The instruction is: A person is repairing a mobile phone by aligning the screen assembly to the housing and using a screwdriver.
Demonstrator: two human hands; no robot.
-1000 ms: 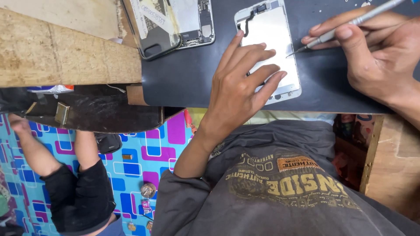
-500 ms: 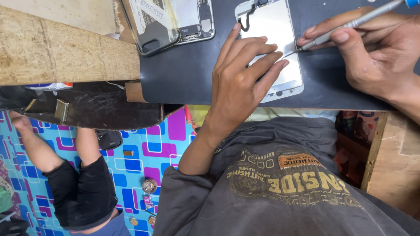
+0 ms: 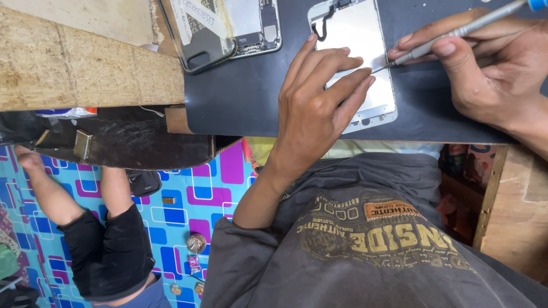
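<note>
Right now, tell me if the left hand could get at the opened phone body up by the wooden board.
Probably yes. The left hand rests on the white screen panel, and only bare black mat lies between it and the opened phone body. It would have to let go of the panel the right hand is working on.

Colours on my bench and floor

I see a white, silver-backed phone screen panel (image 3: 361,57) on a matte black mat (image 3: 257,97), a silver screwdriver (image 3: 456,31) with a blue cap, and a pale tan wooden bench top (image 3: 85,63). My T-shirt (image 3: 365,251) is charcoal grey with a mustard-yellow print. The floor covering (image 3: 182,211) shows turquoise, blue, purple and white squares; the other person's shorts (image 3: 105,256) look black, perhaps.
</note>
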